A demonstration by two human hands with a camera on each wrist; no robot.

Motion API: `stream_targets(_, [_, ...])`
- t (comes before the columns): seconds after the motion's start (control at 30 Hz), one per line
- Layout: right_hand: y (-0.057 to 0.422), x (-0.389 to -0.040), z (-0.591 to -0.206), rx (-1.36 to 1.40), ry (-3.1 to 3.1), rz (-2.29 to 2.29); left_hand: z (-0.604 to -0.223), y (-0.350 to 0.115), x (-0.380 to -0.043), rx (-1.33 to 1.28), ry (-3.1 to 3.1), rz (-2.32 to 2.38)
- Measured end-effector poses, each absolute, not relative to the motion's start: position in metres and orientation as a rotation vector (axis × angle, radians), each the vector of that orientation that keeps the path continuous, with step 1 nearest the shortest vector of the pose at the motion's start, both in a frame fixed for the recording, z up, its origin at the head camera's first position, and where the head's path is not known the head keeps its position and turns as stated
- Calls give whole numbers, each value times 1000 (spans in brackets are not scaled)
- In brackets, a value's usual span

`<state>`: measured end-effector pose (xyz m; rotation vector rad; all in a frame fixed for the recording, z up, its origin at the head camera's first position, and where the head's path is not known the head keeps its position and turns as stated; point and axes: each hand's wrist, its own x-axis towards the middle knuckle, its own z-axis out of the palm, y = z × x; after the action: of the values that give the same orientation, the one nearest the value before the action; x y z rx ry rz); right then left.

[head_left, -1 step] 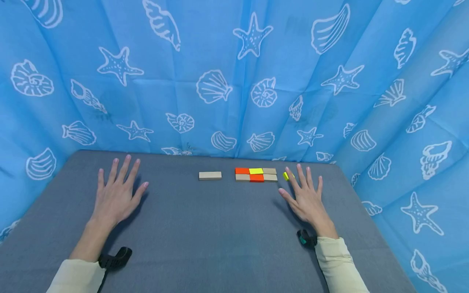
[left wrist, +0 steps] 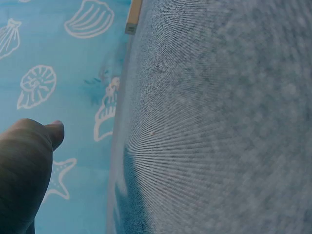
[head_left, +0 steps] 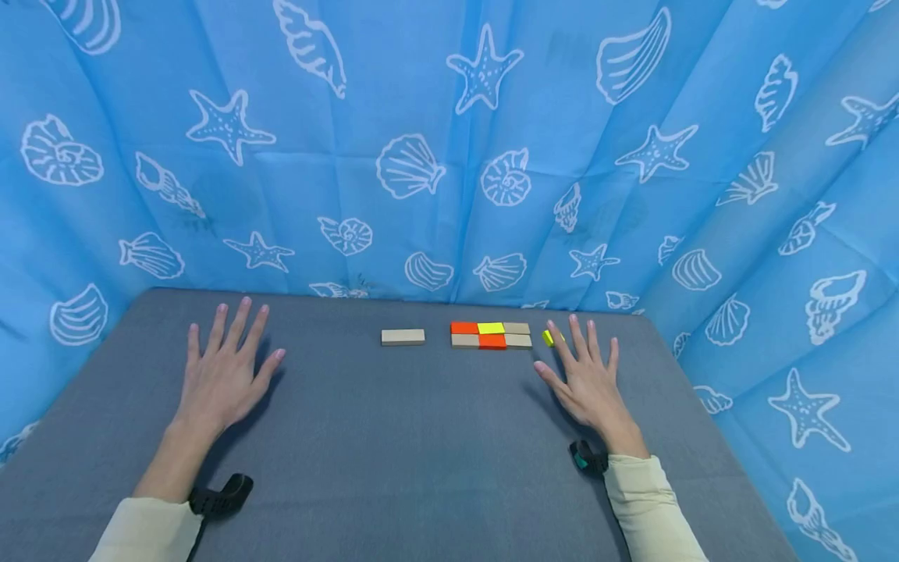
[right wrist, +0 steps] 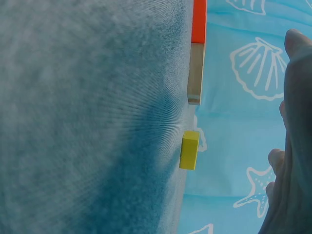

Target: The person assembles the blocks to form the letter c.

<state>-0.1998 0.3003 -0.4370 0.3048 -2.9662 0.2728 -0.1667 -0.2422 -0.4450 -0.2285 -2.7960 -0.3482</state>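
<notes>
- Currently, both hands hang above the counter, backs upward; the step in hand looks like a ready pose, judged from the spread fingers and lack of contact with any block.
- Left hand: fingers released, straight and fanned, holding nothing.
- Right hand: fingers released and spread likewise, holding nothing.
- To perform this step well, keep both wrists level and the fingers relaxed, and avoid brushing the loose yellow block, which a low right index finger could nudge out of place.
- Should a pick-up be called for, slide the right hand back slightly to uncover the yellow block, then lower thumb and index finger onto its opposite sides; its small faces probably reward a light pinch.
- Position, right side: the loose yellow block lies below and partly behind the right index finger as seen from the head. The right wrist view shows a gap between them.
- Position, centre: the six-block group, two close rows of three in orange, yellow and plain wood, sits just left of the yellow block, beyond the right thumb tip.
- Position, left side: the single plain block lies between the hands, left of the group and well apart from the left fingers.
</notes>
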Motion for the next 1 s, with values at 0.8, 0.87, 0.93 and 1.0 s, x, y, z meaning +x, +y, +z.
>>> stream_targets(0.8, [283,-195,-435,380,-2970,284,-440,-232,-166,-250,-2823,-373])
stream_targets(0.87, [277,-195,-433,407,-2969,285,-438,-226,-169,-266,-2831,-383])
stream_targets(0.93, [270,-195,-432,442,-2965,295,-437,-220,-172,-288,-2828,-398])
stream_targets(1.0, [264,-197,-431,488,-2954,311,-436,-212,-176,-316,-2821,-405])
